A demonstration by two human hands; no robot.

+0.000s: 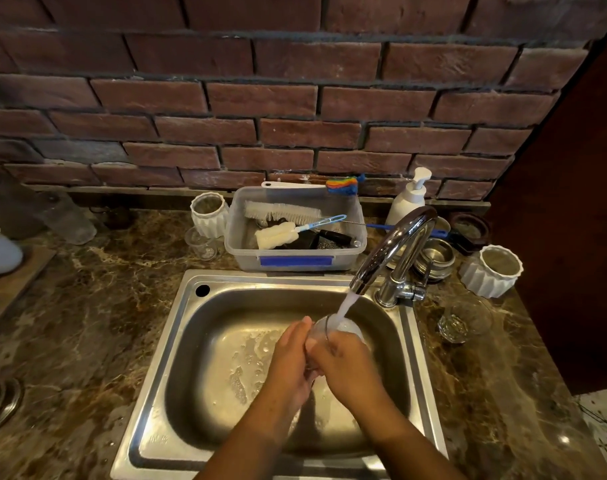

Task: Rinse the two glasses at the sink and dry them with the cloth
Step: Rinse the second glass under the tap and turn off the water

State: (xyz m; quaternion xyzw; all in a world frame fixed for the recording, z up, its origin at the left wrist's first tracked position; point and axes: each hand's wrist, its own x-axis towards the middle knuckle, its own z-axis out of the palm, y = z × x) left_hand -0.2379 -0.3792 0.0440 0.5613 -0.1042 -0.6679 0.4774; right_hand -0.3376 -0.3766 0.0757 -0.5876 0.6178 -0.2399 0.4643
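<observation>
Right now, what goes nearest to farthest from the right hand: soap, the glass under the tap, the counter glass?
1. Glass under the tap: touching the right hand, over the sink.
2. Counter glass: right of the sink.
3. Soap: back by the wall.

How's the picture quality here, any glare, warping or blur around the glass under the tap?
Head view: wide-angle lens bows the brick wall and sink rim; glare streaks the faucet; the glass, gripped by left hand and right hand, blurs into the water stream.

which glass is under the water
The glass held by left hand and right hand under the tap; the other glass stands on the counter right of the sink.
</observation>
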